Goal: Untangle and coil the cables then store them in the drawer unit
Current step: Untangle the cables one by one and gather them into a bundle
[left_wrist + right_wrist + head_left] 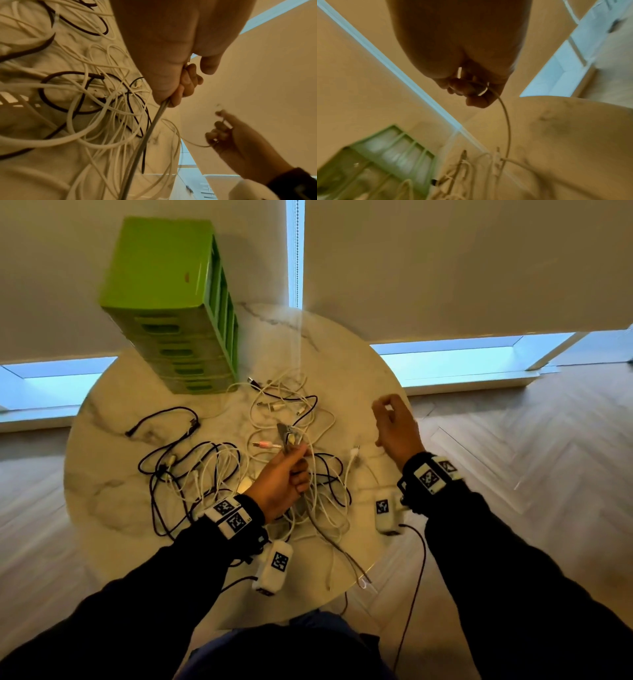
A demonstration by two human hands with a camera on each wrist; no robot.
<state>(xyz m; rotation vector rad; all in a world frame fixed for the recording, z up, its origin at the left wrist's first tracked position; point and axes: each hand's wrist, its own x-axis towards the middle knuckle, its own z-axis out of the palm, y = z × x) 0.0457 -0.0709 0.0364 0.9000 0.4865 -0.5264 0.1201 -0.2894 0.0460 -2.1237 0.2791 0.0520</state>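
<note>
A tangle of white and black cables (205, 467) (85, 108) lies across the round marble table (113, 501). My left hand (287, 474) (185, 83) grips a grey cable (329, 539) (145, 135) above the middle of the pile, and the cable trails off toward the near table edge. My right hand (394, 426) (223, 135) (471, 89) is raised to the right of the pile, its fingers curled round a thin white cable (506, 121) (193, 144) that arcs down to the tangle. The green drawer unit (164, 302) (385, 155) stands at the back left with its drawers closed.
A separate black cable (164, 419) lies left of the pile near the drawer unit. A white plug end (352, 455) lies between my hands. Wood floor surrounds the table, and low windows run along the far wall. Thin black wires hang from my wrist cameras.
</note>
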